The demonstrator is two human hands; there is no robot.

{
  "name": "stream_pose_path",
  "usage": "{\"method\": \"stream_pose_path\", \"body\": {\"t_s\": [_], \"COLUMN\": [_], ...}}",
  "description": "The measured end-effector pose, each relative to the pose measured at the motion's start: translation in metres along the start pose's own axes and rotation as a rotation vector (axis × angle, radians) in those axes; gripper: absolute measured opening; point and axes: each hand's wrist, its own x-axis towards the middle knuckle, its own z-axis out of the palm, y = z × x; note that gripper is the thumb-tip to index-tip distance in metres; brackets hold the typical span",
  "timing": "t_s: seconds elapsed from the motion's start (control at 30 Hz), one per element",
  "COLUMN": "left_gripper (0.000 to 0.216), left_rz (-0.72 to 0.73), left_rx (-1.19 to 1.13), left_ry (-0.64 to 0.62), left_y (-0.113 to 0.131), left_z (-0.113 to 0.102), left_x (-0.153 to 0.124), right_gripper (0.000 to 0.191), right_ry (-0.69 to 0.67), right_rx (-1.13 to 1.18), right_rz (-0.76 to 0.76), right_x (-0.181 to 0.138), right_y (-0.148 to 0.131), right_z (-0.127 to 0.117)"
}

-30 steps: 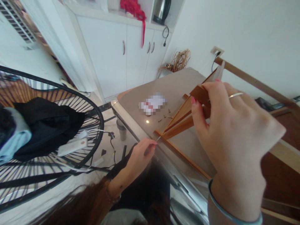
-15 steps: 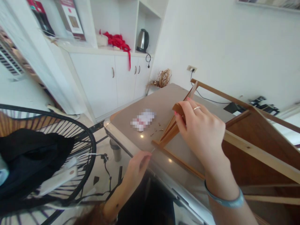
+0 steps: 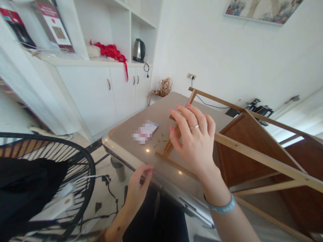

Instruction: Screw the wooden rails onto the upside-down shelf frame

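My right hand (image 3: pixel 194 137) hovers with its fingers spread over the angled slats (image 3: pixel 168 148) of a wooden frame (image 3: pixel 252 154). The frame lies tipped on a beige table (image 3: pixel 156 111). I see nothing in that hand. My left hand (image 3: pixel 138 185) is lower, at the table's near edge. Its fingers pinch a thin metal tool (image 3: pixel 154 163) whose tip points at the frame's near corner. Several small screws (image 3: pixel 158 141) lie on the table beside a small packet (image 3: pixel 145 131).
A black wire chair (image 3: pixel 83 158) with dark clothing (image 3: pixel 27 188) and a white device stands at the left, with cables (image 3: pixel 108 183) on the floor. White cabinets (image 3: pixel 101 94) carry a kettle (image 3: pixel 138 50) and a red cloth (image 3: pixel 109 52). A wall socket (image 3: pixel 191 76) is behind the table.
My right hand let go of the wooden block at the slats and opened its fingers. The view tilted up and back. My left hand stayed at the table edge.
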Motion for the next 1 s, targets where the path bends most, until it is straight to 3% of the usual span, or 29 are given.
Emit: {"method": "stream_pose_path", "body": {"t_s": [0.1,0.23,0.33,0.43,0.57,0.7,0.8,0.9,1.0], "left_gripper": [0.026,0.028,0.024,0.023,0.022,0.023,0.026,0.035,0.048], "left_rz": [-0.065,-0.128,-0.169,-0.171,-0.162,-0.202,-0.130,0.025,0.155], "left_rx": [-0.120,-0.403,-0.580,-0.605,-0.589,-0.655,-0.503,-0.078,0.296], "left_ry": [0.026,-0.009,-0.165,-0.354,-0.427,-0.429,-0.424,-0.249,-0.150], "left_y": [0.005,0.015,0.023,0.029,0.028,0.025,0.025,0.023,0.020], "left_z": [0.000,0.005,0.011,0.015,0.018,0.017,0.011,0.004,0.001], "left_x": [-0.004,-0.013,-0.020,-0.024,-0.024,-0.021,-0.012,0.005,0.020], "right_gripper": [0.037,0.037,0.039,0.024,0.031,0.028,0.025,0.027,0.031], "right_ry": [-0.017,-0.115,-0.193,-0.232,-0.157,-0.213,-0.208,-0.184,-0.294], "right_rx": [0.158,0.490,0.744,0.931,0.955,0.872,0.806,0.743,0.576], "right_rz": [0.030,0.234,0.502,0.610,0.733,0.629,0.555,0.613,0.615], "right_x": [-0.026,-0.080,-0.117,-0.141,-0.154,-0.158,-0.159,-0.158,-0.155], "right_y": [-0.013,-0.036,-0.050,-0.059,-0.063,-0.064,-0.063,-0.058,-0.051], "right_z": [-0.001,0.008,0.015,0.017,0.020,0.022,0.024,0.029,0.038]}}
